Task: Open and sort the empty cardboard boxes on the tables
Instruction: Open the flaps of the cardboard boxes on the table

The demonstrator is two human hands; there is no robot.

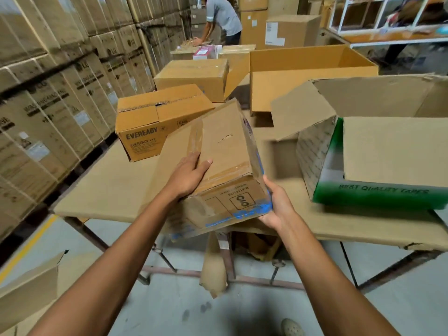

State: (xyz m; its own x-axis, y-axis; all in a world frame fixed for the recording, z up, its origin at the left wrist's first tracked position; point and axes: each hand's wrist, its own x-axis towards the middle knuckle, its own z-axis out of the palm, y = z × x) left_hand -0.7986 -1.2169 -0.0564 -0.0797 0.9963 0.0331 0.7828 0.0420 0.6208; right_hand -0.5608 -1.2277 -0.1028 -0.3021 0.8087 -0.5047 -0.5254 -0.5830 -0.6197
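Beside tall carton stacks (60,93), cardboard-topped tables (109,185) under scattered boxes (155,122).

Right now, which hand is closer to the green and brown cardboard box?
Right. The right hand is just left of the green and brown cardboard box; the left hand is farther left.

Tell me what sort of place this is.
Most likely a warehouse packing or sorting area. Identical strapped cartons are stacked high along the left, loose boxes such as the Eveready box crowd the tables, and another person works on cartons at the back.
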